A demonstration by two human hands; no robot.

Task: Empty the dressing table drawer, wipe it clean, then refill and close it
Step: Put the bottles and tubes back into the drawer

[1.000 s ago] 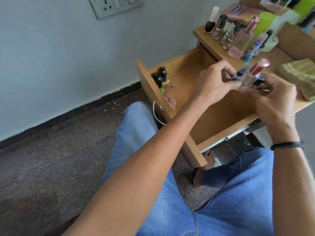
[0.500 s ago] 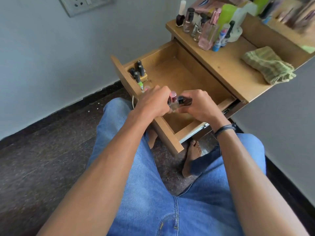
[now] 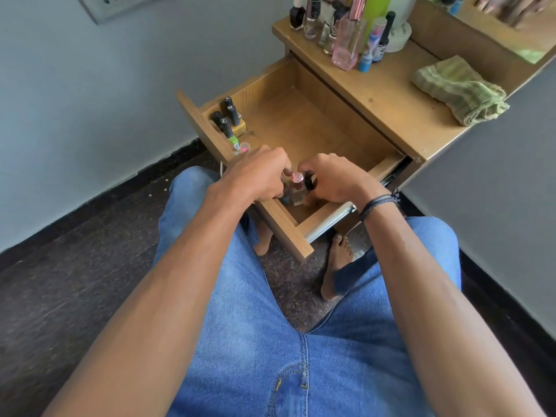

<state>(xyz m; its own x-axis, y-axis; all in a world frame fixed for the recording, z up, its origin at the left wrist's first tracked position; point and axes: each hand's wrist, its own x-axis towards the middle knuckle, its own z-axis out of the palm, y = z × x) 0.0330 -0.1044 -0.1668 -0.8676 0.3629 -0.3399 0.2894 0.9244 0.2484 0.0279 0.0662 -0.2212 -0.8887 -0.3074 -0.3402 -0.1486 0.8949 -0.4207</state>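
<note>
A pale switch plate [image 3: 120, 4] sat on the grey wall at the upper left, above a dark speckled floor [image 3: 75, 281]. To its right the wooden drawer [image 3: 301, 121] stood pulled well out of the dressing table [image 3: 391, 97], its front panel angled toward the person's knees. Most of its plain, light brown base lay bare. In the corner behind the front panel, a huddle of nail polish bottles [image 3: 228, 115] stood upright. They had tall black caps, one had a green body, and something small and pink lay just beside them.

Further along the front panel, in the drawer's near corner, the two hands met close together. The left hand [image 3: 258, 176] reached over the panel with its fingers curled against a pink-capped bottle [image 3: 296, 189], a small clear glass one standing upright on the drawer base. Just to the right of it stood a dark-capped bottle [image 3: 309, 181], and the right hand [image 3: 334, 179] curled round that from the other side. The fingers hid most of both bottles, so a third one may have been tucked between them. A dark corded wristband [image 3: 379, 203] circled the right wrist, and blue jeans [image 3: 255, 341] filled the foreground.

On the table top, beyond the drawer, a crowd of cosmetics bottles [image 3: 346, 34] stood upright at the back corner. Among them were a tall pink glass one, a lime green one and several small polish bottles. Further right, well apart from them, a folded green striped cloth [image 3: 460, 88] lay on the wood.
</note>
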